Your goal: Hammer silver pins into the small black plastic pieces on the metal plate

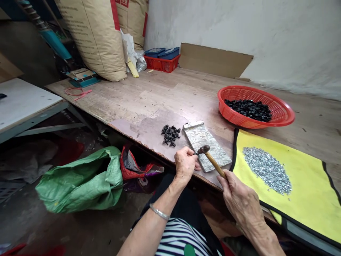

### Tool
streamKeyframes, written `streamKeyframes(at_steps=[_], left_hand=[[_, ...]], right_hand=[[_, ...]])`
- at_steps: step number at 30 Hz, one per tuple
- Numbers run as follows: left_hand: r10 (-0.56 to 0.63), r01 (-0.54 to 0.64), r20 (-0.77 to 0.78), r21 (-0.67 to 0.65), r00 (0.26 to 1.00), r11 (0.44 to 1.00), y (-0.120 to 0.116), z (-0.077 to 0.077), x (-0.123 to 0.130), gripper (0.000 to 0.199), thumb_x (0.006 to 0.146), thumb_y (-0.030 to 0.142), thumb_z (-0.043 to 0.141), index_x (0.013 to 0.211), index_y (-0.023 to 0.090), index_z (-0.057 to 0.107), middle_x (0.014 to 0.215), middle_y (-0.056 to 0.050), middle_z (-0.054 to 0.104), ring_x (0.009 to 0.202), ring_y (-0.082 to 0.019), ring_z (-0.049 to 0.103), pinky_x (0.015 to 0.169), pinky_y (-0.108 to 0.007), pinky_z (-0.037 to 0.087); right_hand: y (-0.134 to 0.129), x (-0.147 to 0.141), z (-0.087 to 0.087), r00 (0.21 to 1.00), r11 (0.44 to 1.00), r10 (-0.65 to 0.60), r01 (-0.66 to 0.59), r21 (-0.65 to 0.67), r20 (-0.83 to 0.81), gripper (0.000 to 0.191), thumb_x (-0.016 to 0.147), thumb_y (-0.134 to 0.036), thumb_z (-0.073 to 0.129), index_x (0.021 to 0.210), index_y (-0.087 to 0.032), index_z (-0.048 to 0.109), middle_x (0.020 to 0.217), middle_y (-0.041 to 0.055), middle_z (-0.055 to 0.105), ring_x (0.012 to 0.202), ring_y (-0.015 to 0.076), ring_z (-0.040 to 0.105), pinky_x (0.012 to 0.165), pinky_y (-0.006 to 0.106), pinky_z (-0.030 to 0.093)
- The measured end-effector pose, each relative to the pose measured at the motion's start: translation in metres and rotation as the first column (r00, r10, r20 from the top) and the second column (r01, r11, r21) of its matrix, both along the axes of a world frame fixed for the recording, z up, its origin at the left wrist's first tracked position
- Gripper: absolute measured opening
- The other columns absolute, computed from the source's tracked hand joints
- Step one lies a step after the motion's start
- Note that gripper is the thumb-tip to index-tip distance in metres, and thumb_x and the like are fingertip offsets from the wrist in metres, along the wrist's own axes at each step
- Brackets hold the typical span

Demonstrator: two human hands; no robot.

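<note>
My left hand pinches a small black part over the near left edge of a speckled stone slab. In my right hand is the wooden handle of a small hammer; its head is right beside the black part, and whether they touch cannot be told. A pile of black parts lies left of the slab. To the right, small silvery metal pieces are spread on a yellow cloth with black edging.
A red basket of black parts stands behind the cloth. At the back are a red crate and large sacks. A green bag sits below the table's left front edge.
</note>
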State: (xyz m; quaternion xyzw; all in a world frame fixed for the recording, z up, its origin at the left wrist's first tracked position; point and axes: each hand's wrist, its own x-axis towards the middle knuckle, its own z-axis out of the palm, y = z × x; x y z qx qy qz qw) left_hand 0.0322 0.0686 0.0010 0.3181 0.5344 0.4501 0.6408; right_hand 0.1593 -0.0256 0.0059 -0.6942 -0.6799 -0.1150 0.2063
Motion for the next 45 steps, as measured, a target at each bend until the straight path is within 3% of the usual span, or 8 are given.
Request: streamKeyframes(at_steps=[9, 14, 19, 26, 31, 36, 42, 45], left_hand=[[0.008, -0.008, 0.001, 0.015, 1.000, 1.000, 0.000, -0.002, 0.001, 0.014, 0.062, 0.009, 0.059, 0.058, 0.016, 0.047, 0.034, 0.008, 0.045, 0.031, -0.010, 0.050, 0.031, -0.019, 0.046], [0.002, -0.002, -0.017, 0.020, 1.000, 1.000, 0.000, -0.003, 0.001, 0.016, 0.062, 0.005, 0.056, 0.056, 0.017, 0.046, 0.033, 0.006, 0.047, 0.031, -0.012, 0.052, 0.031, -0.020, 0.046], [-0.009, 0.009, -0.011, 0.007, 1.000, 1.000, 0.001, -0.004, 0.001, 0.015, 0.063, 0.004, 0.053, 0.058, 0.017, 0.047, 0.033, 0.007, 0.047, 0.030, -0.012, 0.051, 0.031, -0.022, 0.047], [-0.009, 0.010, -0.038, 0.027, 0.999, 1.000, 0.001, -0.003, 0.001, 0.016, 0.063, 0.004, 0.053, 0.056, 0.017, 0.046, 0.032, 0.006, 0.048, 0.030, -0.013, 0.052, 0.030, -0.019, 0.045], [-0.010, 0.010, -0.014, 0.000, 1.000, 1.000, 0.001, -0.001, 0.000, 0.016, 0.063, 0.003, 0.053, 0.058, 0.016, 0.047, 0.032, 0.007, 0.046, 0.029, -0.012, 0.051, 0.031, -0.021, 0.046], [0.005, -0.005, -0.021, 0.012, 1.000, 1.000, 0.002, -0.003, 0.001, 0.016, 0.063, 0.003, 0.053, 0.056, 0.016, 0.047, 0.033, 0.007, 0.046, 0.030, -0.012, 0.051, 0.030, -0.021, 0.046], [-0.001, 0.001, -0.014, -0.012, 1.000, 1.000, 0.003, -0.003, 0.001, 0.018, 0.063, 0.001, 0.053, 0.056, 0.016, 0.047, 0.032, 0.007, 0.045, 0.030, -0.013, 0.052, 0.031, -0.022, 0.047], [0.005, -0.005, -0.011, 0.004, 1.000, 1.000, 0.003, -0.003, 0.001, 0.018, 0.063, 0.002, 0.054, 0.055, 0.016, 0.046, 0.032, 0.007, 0.045, 0.030, -0.013, 0.052, 0.030, -0.021, 0.046]], right_hand=[[-0.005, -0.011, 0.023, 0.999, 0.982, -0.004, -0.005, 0.186, 0.050, 0.024, 0.093, -0.027, 0.042, 0.104, -0.013, 0.059, 0.078, 0.0058, 0.067, 0.054, 0.0129, 0.058, 0.053, 0.023, 0.039], [-0.003, -0.014, 0.016, 0.969, 0.999, -0.047, 0.042, 0.023, 0.245, 0.029, 0.092, -0.024, 0.036, 0.076, -0.016, 0.059, 0.050, -0.0005, 0.053, 0.036, 0.0116, 0.044, 0.041, 0.026, 0.026], [-0.006, -0.011, 0.028, 0.982, 0.981, -0.065, 0.031, 0.191, 0.175, 0.024, 0.093, -0.025, 0.043, 0.106, -0.012, 0.059, 0.076, 0.0056, 0.067, 0.057, 0.0147, 0.059, 0.052, 0.024, 0.037], [-0.006, -0.019, 0.015, 0.958, 0.998, -0.054, 0.045, 0.041, 0.282, 0.025, 0.091, -0.020, 0.039, 0.081, -0.014, 0.062, 0.054, 0.0010, 0.057, 0.036, 0.0116, 0.046, 0.040, 0.025, 0.027], [-0.007, -0.016, 0.023, 0.978, 0.976, -0.114, 0.077, 0.204, 0.176, 0.027, 0.092, -0.023, 0.044, 0.112, -0.010, 0.057, 0.078, 0.0076, 0.067, 0.056, 0.0145, 0.059, 0.050, 0.024, 0.036], [-0.005, -0.021, 0.011, 0.949, 0.990, -0.069, 0.028, 0.135, 0.309, 0.020, 0.090, -0.019, 0.045, 0.092, -0.013, 0.064, 0.055, -0.0005, 0.058, 0.038, 0.0104, 0.047, 0.040, 0.025, 0.028], [-0.007, -0.023, 0.011, 0.953, 0.960, -0.105, 0.022, 0.280, 0.284, 0.028, 0.089, -0.019, 0.050, 0.112, -0.005, 0.057, 0.077, 0.0073, 0.068, 0.055, 0.0135, 0.060, 0.049, 0.023, 0.037], [-0.007, -0.024, 0.010, 0.937, 0.990, -0.096, 0.057, 0.125, 0.334, 0.021, 0.089, -0.018, 0.046, 0.098, -0.011, 0.064, 0.059, 0.0014, 0.061, 0.040, 0.0115, 0.050, 0.041, 0.024, 0.029]])
